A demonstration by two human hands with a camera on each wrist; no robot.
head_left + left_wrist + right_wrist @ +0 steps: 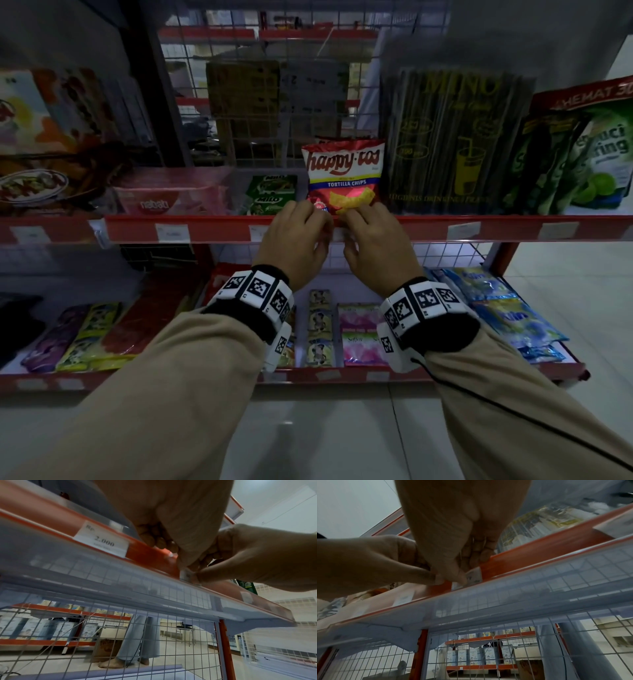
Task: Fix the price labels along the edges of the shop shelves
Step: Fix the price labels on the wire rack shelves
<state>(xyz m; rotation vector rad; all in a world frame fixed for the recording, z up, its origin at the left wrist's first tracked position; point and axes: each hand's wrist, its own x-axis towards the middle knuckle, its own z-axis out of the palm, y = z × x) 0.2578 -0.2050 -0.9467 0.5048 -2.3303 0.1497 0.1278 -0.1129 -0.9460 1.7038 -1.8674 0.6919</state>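
Both hands are at the red shelf edge strip below a Happy Tos chips bag. A small white price label sits in the strip between them. My right hand pinches it, thumb on its front and fingers curled over the strip's top. My left hand grips the strip just left of the label, fingers hooked over the top edge, thumb against the front. In the head view the left hand and right hand almost touch, and only a sliver of the label shows.
Other labels sit along the strip, one reading 2.000 to the left and one to the right. Milo packs, a Nabati pack and a straw pack stand on the shelf. Sachets lie on the lower shelf.
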